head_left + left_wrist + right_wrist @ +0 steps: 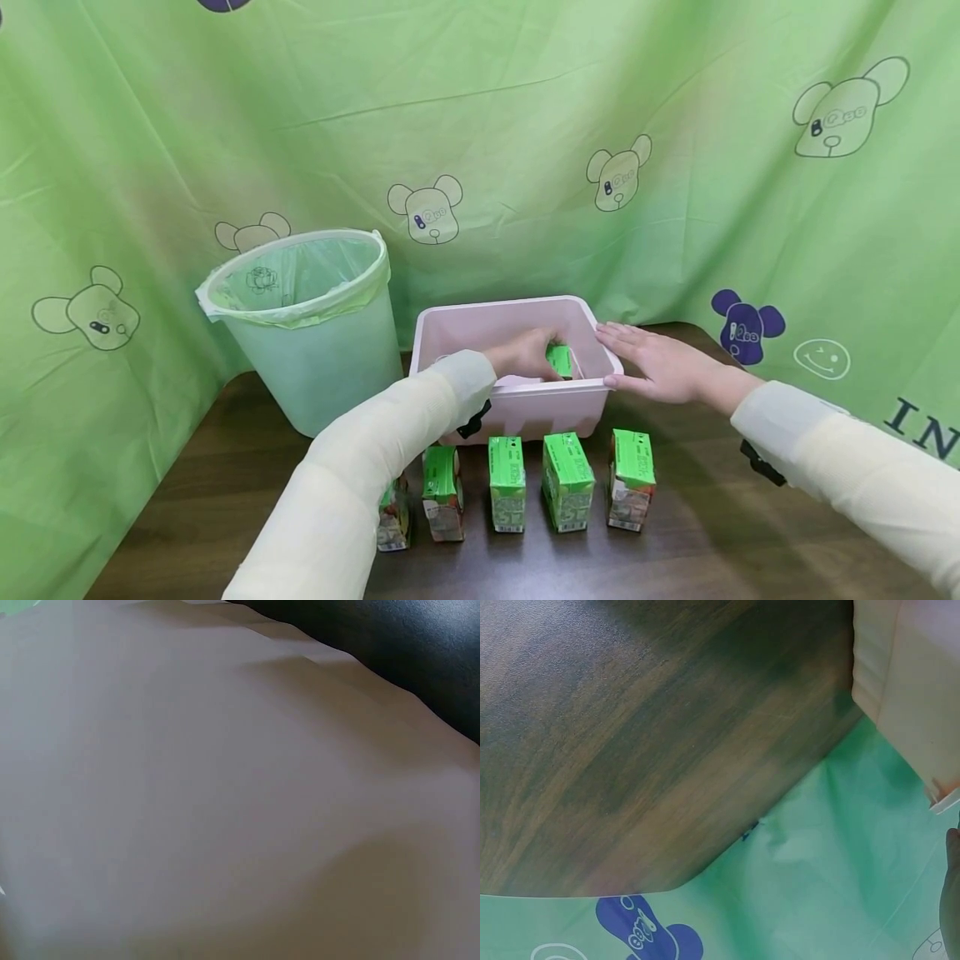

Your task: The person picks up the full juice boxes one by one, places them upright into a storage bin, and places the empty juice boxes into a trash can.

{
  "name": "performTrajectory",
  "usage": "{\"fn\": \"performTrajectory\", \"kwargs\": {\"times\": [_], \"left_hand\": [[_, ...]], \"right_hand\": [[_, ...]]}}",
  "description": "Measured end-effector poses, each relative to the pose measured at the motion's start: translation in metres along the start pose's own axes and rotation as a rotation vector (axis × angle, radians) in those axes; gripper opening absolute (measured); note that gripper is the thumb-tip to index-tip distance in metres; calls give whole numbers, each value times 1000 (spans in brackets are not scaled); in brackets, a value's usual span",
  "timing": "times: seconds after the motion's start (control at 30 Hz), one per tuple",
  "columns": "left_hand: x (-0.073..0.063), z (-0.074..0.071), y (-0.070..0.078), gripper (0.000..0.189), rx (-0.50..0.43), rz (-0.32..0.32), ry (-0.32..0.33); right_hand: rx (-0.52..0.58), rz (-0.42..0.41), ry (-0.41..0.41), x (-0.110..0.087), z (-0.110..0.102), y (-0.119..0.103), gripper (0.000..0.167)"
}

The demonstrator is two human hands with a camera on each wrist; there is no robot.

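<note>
A pink plastic bin [540, 415] stands on the dark table, its corner also visible in the right wrist view. My left hand [528, 353] reaches into it and grips a small green-topped drink carton [559, 360], thumb on the near side; the fingers are partly hidden. Straight fingers of my right hand [663, 362] rest along the bin's right rim, with the thumb at the front corner. In front of the bin several similar cartons stand in a row, from a partly covered one [393, 518] by my left sleeve to the rightmost one [632, 479].
Left of the pink bin is a tall pale-green trash can [322, 358] with a bag liner. A green printed curtain [517, 125] hangs behind the table [720, 500]. A pale, close surface fills most of the left wrist view.
</note>
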State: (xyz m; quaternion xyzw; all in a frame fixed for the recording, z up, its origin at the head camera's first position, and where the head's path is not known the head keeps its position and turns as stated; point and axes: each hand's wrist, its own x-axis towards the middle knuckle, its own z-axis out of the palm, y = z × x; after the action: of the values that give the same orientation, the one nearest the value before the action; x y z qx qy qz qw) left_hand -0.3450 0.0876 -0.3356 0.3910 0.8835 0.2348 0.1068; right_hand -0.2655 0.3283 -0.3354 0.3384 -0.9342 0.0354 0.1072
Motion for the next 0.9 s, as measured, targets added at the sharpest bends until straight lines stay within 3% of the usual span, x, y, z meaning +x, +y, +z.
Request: {"fn": "performTrajectory", "kwargs": {"times": [0.13,0.37,0.57,0.9], "left_hand": [[-1,0,-1,53,4,-8,-9],[-4,-6,-1,54,-72,-37,15],[-9,-13,-3,68,-147,-54,-2],[-28,-42,-8,75,-278,-33,21]], "right_hand": [[6,1,-4,0,0,-1,72],[14,11,-8,0,-1,-2,72],[21,9,-21,3,-1,-3,72],[8,7,-26,4,-5,-3,72]]}}
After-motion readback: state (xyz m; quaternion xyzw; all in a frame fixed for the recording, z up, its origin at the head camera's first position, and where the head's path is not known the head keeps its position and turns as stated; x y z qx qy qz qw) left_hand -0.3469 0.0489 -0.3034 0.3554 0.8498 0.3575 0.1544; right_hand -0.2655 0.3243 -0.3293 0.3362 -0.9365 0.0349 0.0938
